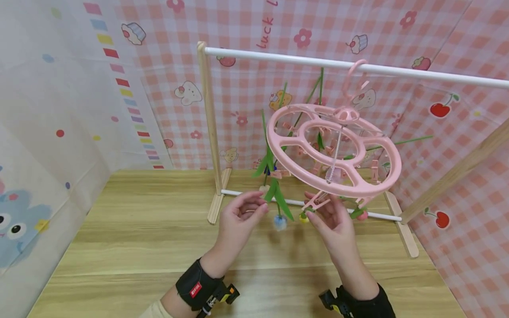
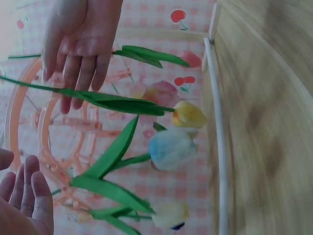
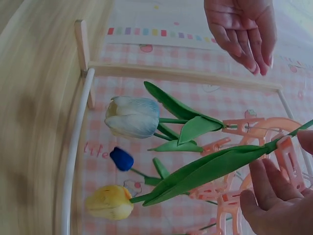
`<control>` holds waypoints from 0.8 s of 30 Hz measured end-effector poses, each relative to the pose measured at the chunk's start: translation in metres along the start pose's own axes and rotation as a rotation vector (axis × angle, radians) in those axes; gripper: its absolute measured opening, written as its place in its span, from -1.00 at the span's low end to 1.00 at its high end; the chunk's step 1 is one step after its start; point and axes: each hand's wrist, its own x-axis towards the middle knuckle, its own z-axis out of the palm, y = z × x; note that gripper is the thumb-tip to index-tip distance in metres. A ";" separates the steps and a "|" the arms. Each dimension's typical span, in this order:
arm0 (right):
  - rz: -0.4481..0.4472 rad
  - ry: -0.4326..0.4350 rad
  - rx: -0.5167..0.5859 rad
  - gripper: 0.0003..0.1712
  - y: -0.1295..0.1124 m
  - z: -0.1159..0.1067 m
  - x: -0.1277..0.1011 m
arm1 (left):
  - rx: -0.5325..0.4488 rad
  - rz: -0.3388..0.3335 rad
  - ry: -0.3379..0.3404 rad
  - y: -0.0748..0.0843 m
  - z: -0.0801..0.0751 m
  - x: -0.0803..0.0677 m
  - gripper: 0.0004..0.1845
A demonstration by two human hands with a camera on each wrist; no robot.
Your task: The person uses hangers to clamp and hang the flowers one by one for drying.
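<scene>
My left hand (image 1: pixel 242 216) is beside the blue-white tulip (image 1: pixel 280 222), its fingers loosely bent and holding nothing. The tulip hangs head down from a pink clip (image 3: pixel 244 126). My right hand (image 1: pixel 332 221) is around another pink clip (image 3: pixel 290 164), with fingers loose and thumb apart from them. That clip grips the stem of a yellow tulip (image 3: pixel 110 202), whose long green leaves (image 3: pixel 205 174) run down from it. Both clips belong to a round pink drying hanger (image 1: pixel 278 152). In the left wrist view, the right fingers (image 2: pixel 85 73) extend behind the yellow tulip's stem.
The hanger hooks over the white rail (image 1: pixel 278 56) of a wooden stand (image 1: pixel 210 119). More tulips hang around it, among them a dark blue one (image 3: pixel 121 159) and a pink one (image 1: pixel 362 215). A low white bar (image 2: pixel 220 137) crosses just above the wooden table (image 1: pixel 159 247).
</scene>
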 end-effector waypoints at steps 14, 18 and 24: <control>0.049 0.132 -0.084 -0.17 -0.005 -0.029 -0.027 | 0.069 -0.038 -0.005 -0.002 -0.031 -0.006 -0.67; -0.078 0.214 -0.109 -0.30 -0.008 -0.034 -0.035 | 0.126 -0.064 -0.010 -0.004 -0.045 -0.007 -0.66; -0.212 0.305 -0.014 -0.49 -0.020 -0.037 -0.043 | 0.230 -0.087 -0.031 -0.003 -0.069 -0.009 -0.64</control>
